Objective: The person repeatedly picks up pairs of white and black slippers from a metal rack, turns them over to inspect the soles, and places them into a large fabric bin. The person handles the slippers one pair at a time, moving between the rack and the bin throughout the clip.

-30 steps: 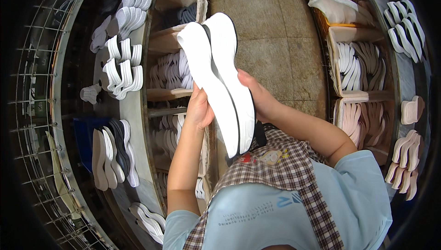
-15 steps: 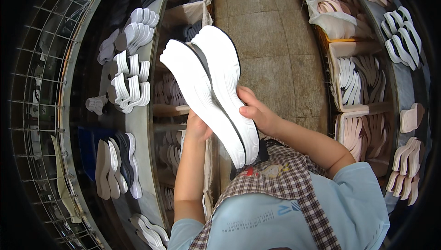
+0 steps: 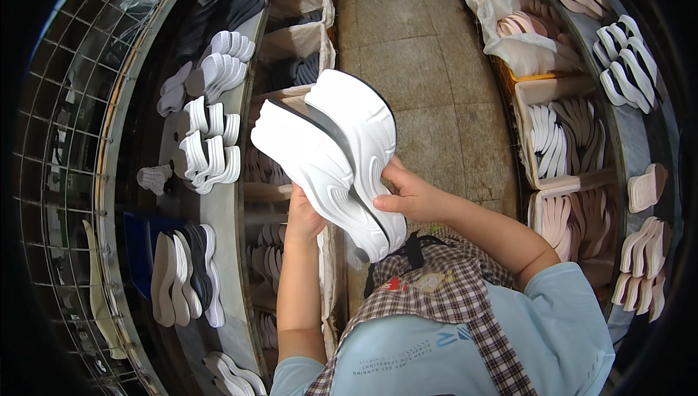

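Observation:
Two white shoe soles (image 3: 305,150) with dark edges are held up side by side in front of my chest, their wide ends pointing away from me. My left hand (image 3: 305,213) grips the left sole from its outer side, the fingers partly hidden beneath it. Around the outer side of the right sole (image 3: 356,116) my right hand (image 3: 408,194) is closed, its thumb lying on the sole's side. The two soles touch near their narrow ends and spread apart at the far ends.
On the left, a shelf (image 3: 222,214) carries stacked white, beige and dark soles beside a wire grid (image 3: 69,178). Lined bins (image 3: 534,178) of soles stand on the right, under another shelf with pink and white soles (image 3: 629,61). A tiled floor (image 3: 422,61) runs between.
The soles have tilted, so their sides show more and they look shorter. Their far ends have dropped slightly nearer to me. Both hands keep their hold.

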`<state>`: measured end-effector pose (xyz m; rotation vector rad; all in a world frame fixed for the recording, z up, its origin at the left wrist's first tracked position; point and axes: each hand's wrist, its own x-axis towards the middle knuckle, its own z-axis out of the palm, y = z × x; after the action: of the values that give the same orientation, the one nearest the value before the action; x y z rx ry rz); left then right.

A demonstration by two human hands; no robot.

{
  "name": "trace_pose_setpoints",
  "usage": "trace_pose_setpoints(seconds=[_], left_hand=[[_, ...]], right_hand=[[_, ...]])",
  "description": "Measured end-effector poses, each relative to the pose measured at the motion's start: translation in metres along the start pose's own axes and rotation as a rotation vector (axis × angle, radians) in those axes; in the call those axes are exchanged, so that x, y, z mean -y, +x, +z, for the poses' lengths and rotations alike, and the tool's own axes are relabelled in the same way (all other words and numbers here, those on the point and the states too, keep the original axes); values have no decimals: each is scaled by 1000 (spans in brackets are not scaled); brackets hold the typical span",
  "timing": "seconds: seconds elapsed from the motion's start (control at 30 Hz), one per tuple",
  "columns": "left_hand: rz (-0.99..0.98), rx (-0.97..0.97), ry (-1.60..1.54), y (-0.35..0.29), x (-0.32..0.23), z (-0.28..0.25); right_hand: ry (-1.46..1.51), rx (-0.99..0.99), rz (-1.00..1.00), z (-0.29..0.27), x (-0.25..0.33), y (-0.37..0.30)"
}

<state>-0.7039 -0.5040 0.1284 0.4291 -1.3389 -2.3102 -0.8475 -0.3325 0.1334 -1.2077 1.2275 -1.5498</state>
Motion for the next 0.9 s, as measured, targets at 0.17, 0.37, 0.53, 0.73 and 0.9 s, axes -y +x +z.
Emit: trace_pose_setpoints(seconds=[0.17, 0.37, 0.53, 0.73, 0.9], left_hand=[[64, 26, 61, -5, -7, 9], [96, 12, 146, -12, -7, 5], [164, -21, 338, -9, -7, 5], [-221, -213, -99, -13, -22, 40], [-227, -262, -227, -22, -29, 53]], right_hand=[[89, 22, -29, -2, -4, 1], [158, 92, 83, -7, -11, 1], [216, 125, 145, -9, -6, 2], [-437, -6, -285, -27, 7, 17], [-126, 116, -147, -22, 4, 21]])
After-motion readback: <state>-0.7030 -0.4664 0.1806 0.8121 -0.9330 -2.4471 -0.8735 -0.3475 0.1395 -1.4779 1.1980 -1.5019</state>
